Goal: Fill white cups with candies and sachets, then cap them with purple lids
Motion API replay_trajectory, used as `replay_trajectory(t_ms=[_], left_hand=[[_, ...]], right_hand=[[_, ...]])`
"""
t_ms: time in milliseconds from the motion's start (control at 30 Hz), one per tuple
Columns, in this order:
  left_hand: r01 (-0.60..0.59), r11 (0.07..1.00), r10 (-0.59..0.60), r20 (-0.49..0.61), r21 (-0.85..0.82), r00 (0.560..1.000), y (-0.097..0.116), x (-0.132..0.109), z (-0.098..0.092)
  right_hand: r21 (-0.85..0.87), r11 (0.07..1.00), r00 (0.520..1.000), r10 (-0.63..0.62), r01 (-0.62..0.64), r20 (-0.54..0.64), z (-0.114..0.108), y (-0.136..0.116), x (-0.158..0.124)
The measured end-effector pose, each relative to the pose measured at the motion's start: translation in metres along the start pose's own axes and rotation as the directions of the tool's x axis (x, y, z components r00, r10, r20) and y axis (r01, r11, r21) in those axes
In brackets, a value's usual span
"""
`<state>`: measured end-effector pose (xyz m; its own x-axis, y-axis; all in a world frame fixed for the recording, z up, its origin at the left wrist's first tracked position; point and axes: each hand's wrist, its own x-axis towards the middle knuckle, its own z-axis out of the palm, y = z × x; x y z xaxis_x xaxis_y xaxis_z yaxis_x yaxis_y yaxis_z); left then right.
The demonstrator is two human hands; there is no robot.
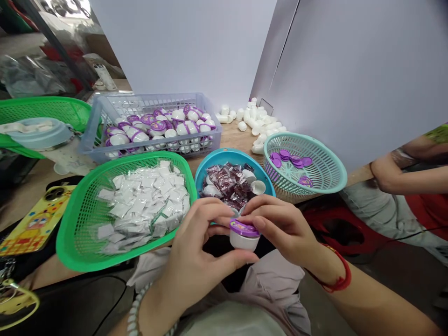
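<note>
My left hand [196, 247] and my right hand [280, 228] meet over the table's front edge. Both grip a small white plastic cup with a purple snap lid [245, 235], the left from below and the right across the lid. Just behind them stands a blue bowl [227, 156] of dark red wrapped sachets [227, 184] and loose white cups. A green plastic basket [84, 238] of white sachets [143, 205] lies left of my hands. A teal wire-like basket [332, 172] holding loose purple lids [289, 157] sits to the right.
Farther back, a grey-blue crate [210, 135] holds lidded white cups, and a heap of white cups [254, 121] lies on the wooden table [234, 137]. A phone in a yellow case [37, 219] lies at left, another green basket [45, 109] behind it. A co-worker's arm [402, 175] enters at right.
</note>
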<state>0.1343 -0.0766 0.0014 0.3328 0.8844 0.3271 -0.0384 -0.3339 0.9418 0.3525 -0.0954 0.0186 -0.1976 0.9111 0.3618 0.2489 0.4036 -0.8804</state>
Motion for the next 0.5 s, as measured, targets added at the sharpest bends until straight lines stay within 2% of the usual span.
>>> replay_trajectory(t_ms=[67,133,300,500], left_hand=[[0.116,0.987,-0.115,0.016,-0.113,0.993,0.004,0.003,-0.001],[0.199,0.953,-0.2,0.019,-0.229,0.98,0.004,0.005,-0.002],[0.344,0.807,-0.362,0.059,-0.48,0.93,-0.006,0.005,-0.004],[0.365,0.822,-0.335,0.148,-0.438,0.931,-0.007,0.009,-0.02]], right_hand=[[-0.078,0.983,0.984,-0.157,0.164,0.087,0.0,-0.001,-0.001],[-0.131,0.964,0.97,-0.217,0.23,0.106,0.004,-0.001,-0.003],[-0.132,0.985,0.99,-0.125,0.115,-0.072,0.027,0.002,-0.01],[-0.074,0.996,0.993,-0.061,0.054,-0.102,0.045,0.006,-0.015]])
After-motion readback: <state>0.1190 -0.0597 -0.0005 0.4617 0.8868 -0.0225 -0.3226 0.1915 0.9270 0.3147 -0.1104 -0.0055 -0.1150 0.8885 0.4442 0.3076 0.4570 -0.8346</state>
